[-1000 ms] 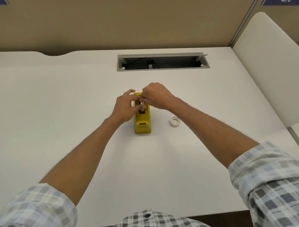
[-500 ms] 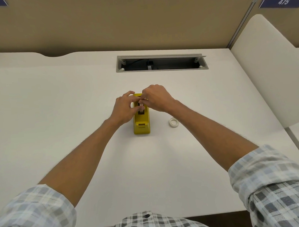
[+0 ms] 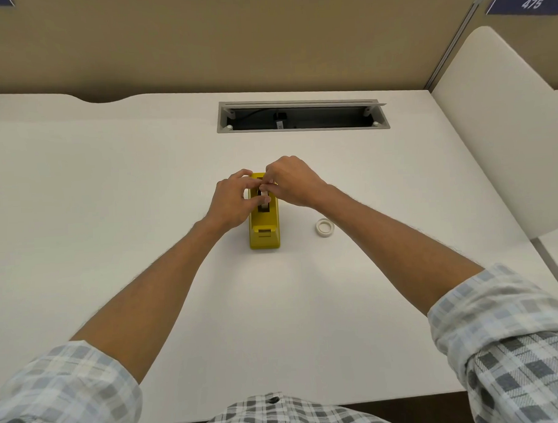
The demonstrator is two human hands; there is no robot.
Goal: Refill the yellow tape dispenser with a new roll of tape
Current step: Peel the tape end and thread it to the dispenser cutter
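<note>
On the white desk (image 3: 110, 186), the left hand (image 3: 231, 202) and right hand (image 3: 291, 183) pinch a pale roll (image 3: 264, 196) in the yellow plastic tape dispenser's (image 3: 265, 234) slot. A small white tape ring (image 3: 324, 226) lies beside it; the refill seems unfinished.

Rolled-up grey-white plaid shirt sleeves (image 3: 513, 335)

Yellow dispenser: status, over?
Both hands, left, right, pinching roll in dispenser slot. Spare ring lies right. Nothing obstructing.

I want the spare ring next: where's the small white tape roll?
The white tape roll lies flat on the desk, right of the yellow dispenser, just left of the right forearm.
</note>
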